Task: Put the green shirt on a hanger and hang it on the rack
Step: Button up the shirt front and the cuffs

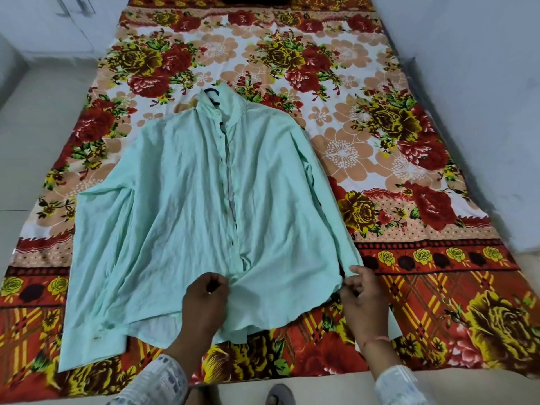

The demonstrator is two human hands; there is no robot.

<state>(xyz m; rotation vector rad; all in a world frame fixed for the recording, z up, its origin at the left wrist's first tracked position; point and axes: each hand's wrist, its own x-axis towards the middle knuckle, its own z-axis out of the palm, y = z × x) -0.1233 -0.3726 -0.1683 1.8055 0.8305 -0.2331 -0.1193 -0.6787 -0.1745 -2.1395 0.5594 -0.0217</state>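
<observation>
The pale green shirt [187, 206] lies flat and front up on the flowered bedsheet [380, 147], collar away from me, sleeves spread down both sides. A dark hanger hook [212, 95] pokes out of the collar; the rest of the hanger is hidden inside the shirt. My left hand [204, 305] rests on the lower front near the button placket, fingers curled and pinching the cloth. My right hand [362, 299] pinches the shirt's right hem edge. No rack is in view.
The bed fills most of the view, its near edge at the bottom. White walls rise at the right and a pale floor and cabinet lie at the left. A foot [280, 394] shows at the bottom by the bed edge.
</observation>
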